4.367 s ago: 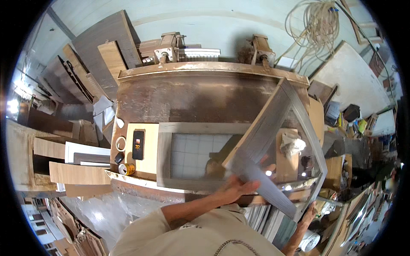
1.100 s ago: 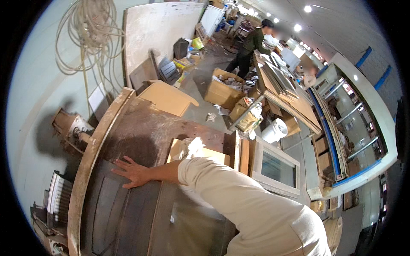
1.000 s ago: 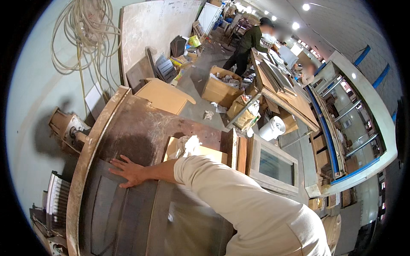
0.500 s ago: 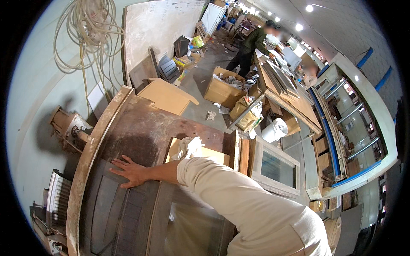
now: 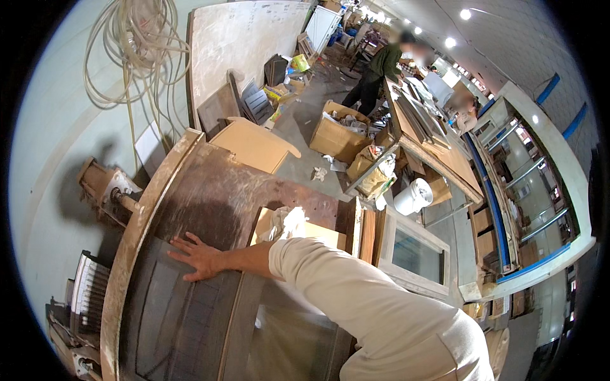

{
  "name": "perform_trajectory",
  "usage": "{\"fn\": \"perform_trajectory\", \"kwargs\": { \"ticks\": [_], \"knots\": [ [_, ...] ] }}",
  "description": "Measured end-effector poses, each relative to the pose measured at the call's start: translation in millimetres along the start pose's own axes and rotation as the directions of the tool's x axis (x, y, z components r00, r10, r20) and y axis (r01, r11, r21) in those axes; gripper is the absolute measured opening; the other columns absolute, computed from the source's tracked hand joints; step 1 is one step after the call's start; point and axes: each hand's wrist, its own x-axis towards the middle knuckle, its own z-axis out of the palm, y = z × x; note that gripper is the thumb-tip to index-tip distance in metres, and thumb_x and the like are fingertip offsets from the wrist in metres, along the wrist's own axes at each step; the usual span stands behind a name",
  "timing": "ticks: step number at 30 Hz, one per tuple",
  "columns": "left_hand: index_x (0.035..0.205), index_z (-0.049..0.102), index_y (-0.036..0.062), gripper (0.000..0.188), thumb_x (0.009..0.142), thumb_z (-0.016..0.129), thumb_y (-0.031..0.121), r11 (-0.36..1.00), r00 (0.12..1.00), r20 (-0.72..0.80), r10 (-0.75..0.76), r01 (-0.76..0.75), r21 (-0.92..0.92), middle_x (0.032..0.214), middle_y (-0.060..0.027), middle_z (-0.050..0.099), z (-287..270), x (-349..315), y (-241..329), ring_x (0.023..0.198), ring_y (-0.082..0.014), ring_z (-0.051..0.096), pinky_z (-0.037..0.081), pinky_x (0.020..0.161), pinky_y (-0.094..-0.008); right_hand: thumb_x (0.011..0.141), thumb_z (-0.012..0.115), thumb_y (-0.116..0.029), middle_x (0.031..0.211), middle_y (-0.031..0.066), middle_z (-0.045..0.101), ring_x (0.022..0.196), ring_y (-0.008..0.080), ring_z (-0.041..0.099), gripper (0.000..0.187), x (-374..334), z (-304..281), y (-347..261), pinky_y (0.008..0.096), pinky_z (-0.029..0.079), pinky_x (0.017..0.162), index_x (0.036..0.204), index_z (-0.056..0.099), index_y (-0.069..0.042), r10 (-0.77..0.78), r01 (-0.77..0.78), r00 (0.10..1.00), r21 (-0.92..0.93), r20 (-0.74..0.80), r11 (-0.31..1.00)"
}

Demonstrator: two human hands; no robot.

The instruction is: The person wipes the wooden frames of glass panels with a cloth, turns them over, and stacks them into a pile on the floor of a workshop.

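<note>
My right hand (image 5: 202, 259) lies palm down on a dark grey-brown panelled wooden board (image 5: 184, 311), with its fingers spread apart and nothing held. The forearm, in a cream sleeve, crosses the lower middle. Beside that board is a framed section with a translucent pane (image 5: 289, 343), partly under my arm. Beyond the hand, a worn brown tabletop (image 5: 222, 184) stretches away. Crumpled white paper or cloth (image 5: 287, 223) sits on a tan piece of board (image 5: 324, 235) just past my forearm. My left hand does not show.
A raised wooden edge (image 5: 143, 228) borders the left side, near a motor-like machine (image 5: 105, 190). Beyond stand a cardboard box (image 5: 340, 133), a white bucket (image 5: 413, 196) and a pale framed window (image 5: 416, 251). A person in dark clothes (image 5: 381, 66) stands at another bench (image 5: 438, 149).
The view has shifted slightly, so the surroundings sit a little further right. My right hand stays flat on the board. The person at the far bench has bent slightly.
</note>
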Motion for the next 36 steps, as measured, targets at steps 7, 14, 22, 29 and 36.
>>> {"fn": "perform_trajectory", "kwargs": {
  "ticks": [7,14,22,29,36],
  "knots": [
    [0.146,0.013,0.004,0.096,0.08,0.041,0.069,0.998,0.996,-0.064,0.061,-0.062,-0.007,0.151,-0.0125,0.01,-19.6,-0.7,33.5,0.138,-0.0303,0.012,0.017,0.109,-0.049,0.082,0.05,-0.061,0.152,0.0241,0.006,0.142,0.0348,0.005,0.092,-3.5,-13.4,1.7,0.0529,0.0,0.113,0.148,0.012,-0.008,0.008,-0.014,0.996,0.066,0.093,0.998],
    [0.142,0.02,0.0026,0.086,0.081,0.045,0.058,0.917,0.962,-0.193,0.191,-0.245,-0.315,0.145,-0.0131,0.019,-62.9,-28.1,104.7,0.133,-0.0294,0.02,0.022,0.106,-0.0469,0.077,0.065,-0.05,0.149,0.0267,0.012,0.139,0.0407,0.014,0.1,24.5,-74.9,-77.2,0.0538,0.019,0.11,0.147,0.012,-0.003,0.417,-0.529,0.843,0.38,0.341,0.759],
    [0.138,0.028,0.0009,0.074,0.082,0.049,0.045,0.636,0.954,-0.057,0.293,-0.239,-0.734,0.138,-0.0137,0.03,-109.7,-94.8,187.6,0.127,-0.0283,0.029,0.028,0.103,-0.0444,0.083,0.048,-0.066,0.145,0.0211,0.025,0.134,0.0371,0.024,0.092,-9.8,-106.2,-83.3,0.0434,0.025,0.108,0.145,0.021,-0.003,0.637,-0.314,0.77,0.846,-0.039,0.43],
    [0.135,0.035,-0.0005,0.064,0.083,0.053,0.034,0.448,0.978,0.007,0.207,-0.089,-0.889,0.132,-0.0142,0.039,-132.0,-149.4,179.6,0.122,-0.0274,0.037,0.033,0.101,-0.0423,0.096,0.043,-0.046,0.128,0.0076,0.049,0.114,0.0175,0.047,0.05,-158.4,-161.0,-145.6,0.0363,0.033,0.101,0.124,0.053,-0.006,0.536,0.593,0.789,0.604,-0.302,-0.532],
    [0.131,0.042,-0.002,0.055,0.084,0.056,0.023,0.247,1.0,0.008,0.028,0.001,-0.969,0.126,-0.0147,0.048,-148.4,-207.8,92.4,0.117,-0.0265,0.046,0.038,0.098,-0.0401,0.094,0.053,-0.015,0.128,0.0139,0.054,0.114,0.0251,0.055,0.058,-289.8,-192.1,-114.2,0.0358,0.046,0.094,0.145,0.026,-0.007,-0.076,0.122,0.986,0.952,-0.149,-0.281]
  ]
}}
